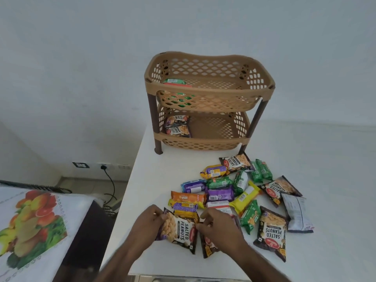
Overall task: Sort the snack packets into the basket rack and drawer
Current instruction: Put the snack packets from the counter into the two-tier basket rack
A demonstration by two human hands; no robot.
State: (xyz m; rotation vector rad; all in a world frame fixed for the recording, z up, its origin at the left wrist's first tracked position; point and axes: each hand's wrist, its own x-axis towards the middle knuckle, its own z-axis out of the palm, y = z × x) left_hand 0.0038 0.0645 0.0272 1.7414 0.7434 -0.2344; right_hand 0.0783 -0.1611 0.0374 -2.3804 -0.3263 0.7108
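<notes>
A tan two-tier basket rack (209, 94) stands at the back of the white counter (325, 169). Its top tier holds green packets (175, 82); its bottom tier holds a salted peanuts packet (178, 126). Several snack packets lie spread in front of the rack, among them green biscuit packs (250, 216), a yellow pack (245, 197) and another peanuts packet (271, 233). My left hand (149, 222) grips the left edge of a salted peanuts packet (180, 231) near the front edge. My right hand (218, 225) pinches that packet's right side, above a second dark packet (208, 246).
A table covered with a fruit-print cloth (34, 226) stands lower to the left. Wall sockets with a black cable (109, 180) sit behind it. The counter's left edge runs just left of my left hand. A white wall rises behind the rack.
</notes>
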